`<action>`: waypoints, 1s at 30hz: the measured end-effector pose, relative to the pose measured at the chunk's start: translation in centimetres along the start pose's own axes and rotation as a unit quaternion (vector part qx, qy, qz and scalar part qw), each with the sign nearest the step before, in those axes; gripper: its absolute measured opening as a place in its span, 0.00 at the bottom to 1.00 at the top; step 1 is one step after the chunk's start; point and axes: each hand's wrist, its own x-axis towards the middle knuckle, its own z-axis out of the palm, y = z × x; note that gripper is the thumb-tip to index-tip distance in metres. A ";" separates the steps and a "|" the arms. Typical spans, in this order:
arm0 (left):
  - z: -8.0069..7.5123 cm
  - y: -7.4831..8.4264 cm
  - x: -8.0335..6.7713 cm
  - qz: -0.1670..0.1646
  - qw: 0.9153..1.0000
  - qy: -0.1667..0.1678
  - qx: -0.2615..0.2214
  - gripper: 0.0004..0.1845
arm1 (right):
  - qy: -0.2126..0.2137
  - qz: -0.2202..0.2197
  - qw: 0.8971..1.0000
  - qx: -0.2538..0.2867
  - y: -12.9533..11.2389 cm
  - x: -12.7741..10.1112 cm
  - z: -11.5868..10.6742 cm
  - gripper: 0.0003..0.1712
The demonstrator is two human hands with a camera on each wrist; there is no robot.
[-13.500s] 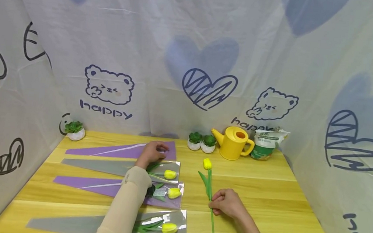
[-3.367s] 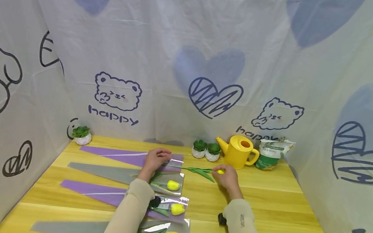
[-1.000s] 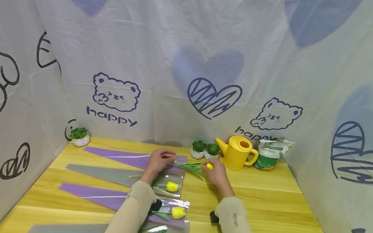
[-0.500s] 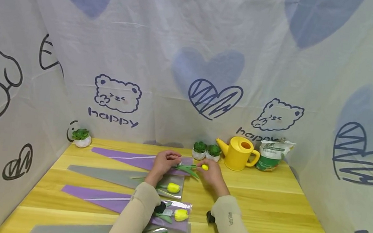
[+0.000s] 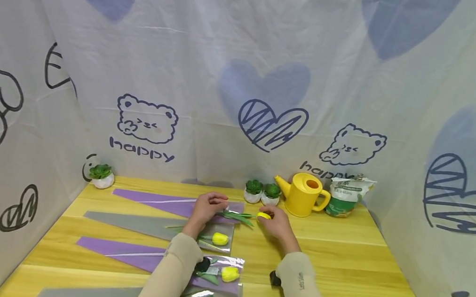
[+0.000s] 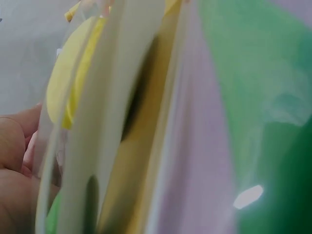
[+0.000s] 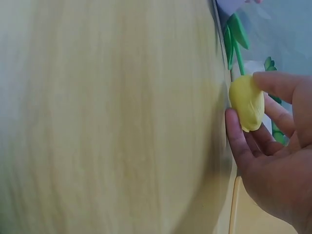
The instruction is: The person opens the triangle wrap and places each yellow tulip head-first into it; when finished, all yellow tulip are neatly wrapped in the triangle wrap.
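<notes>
Head view: against half a second ago, yellow tulip (image 5: 263, 215) bloom sitting slightly further right, stem lying across mouth of rearmost purple sleeve (image 5: 173, 203). Right hand (image 5: 277, 224) pinching bloom; left hand (image 5: 207, 208) gripping sleeve mouth and stem. Nearby: potted succulents (image 5: 261, 191), yellow watering can (image 5: 302, 194), soil bag (image 5: 346, 190). Three nearer sleeves (image 5: 217, 236) each containing a tulip.

Left wrist view: blurred sleeve film, close up; grip not discernible.

Right wrist view: fingers (image 7: 282, 90) and thumb pinching bloom (image 7: 246, 101) above wooden table (image 7: 112, 122).
</notes>
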 end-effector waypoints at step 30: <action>-0.3 -0.1 -0.1 -0.015 1.000 0.003 -0.001 0.13 | 0.015 -0.020 1.000 -0.010 -0.3 0.4 0.8 0.10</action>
